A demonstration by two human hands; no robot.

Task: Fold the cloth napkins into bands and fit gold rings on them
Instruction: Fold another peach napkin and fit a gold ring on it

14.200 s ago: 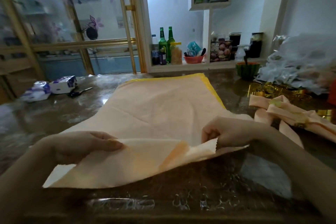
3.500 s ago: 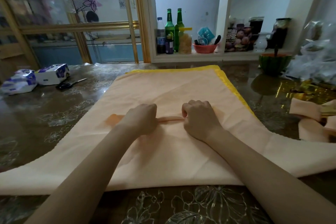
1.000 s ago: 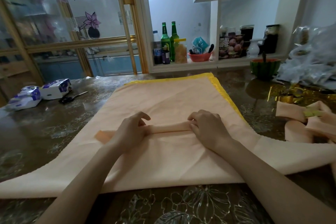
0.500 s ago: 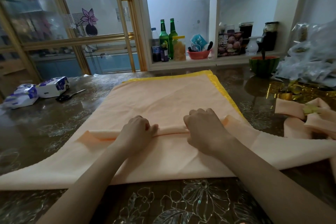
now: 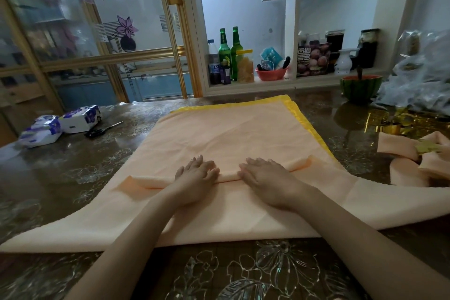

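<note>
A peach cloth napkin (image 5: 219, 217) lies spread on the table, partly rolled into a long band (image 5: 229, 176) across its middle. It rests on a stack of peach cloth with a yellow-edged one (image 5: 302, 117) beneath. My left hand (image 5: 197, 175) presses flat on the band, fingers straight. My right hand (image 5: 265, 175) presses flat beside it, a little to the right. At the right edge lie folded peach napkins (image 5: 411, 156), one with a gold ring (image 5: 428, 147) on it. More gold rings (image 5: 392, 126) sit behind them.
The glossy flowered table (image 5: 231, 273) carries two tissue packs (image 5: 60, 124) and black scissors (image 5: 102, 130) at the left. A watermelon-shaped bowl (image 5: 360, 86) and a heap of clear plastic bags (image 5: 421, 78) stand at the far right. Bottles fill a shelf behind.
Both hands have gone from curled on the band to lying flat, fingers straight, pressing it. The rolled band is a little wider and nearer the far edge.
</note>
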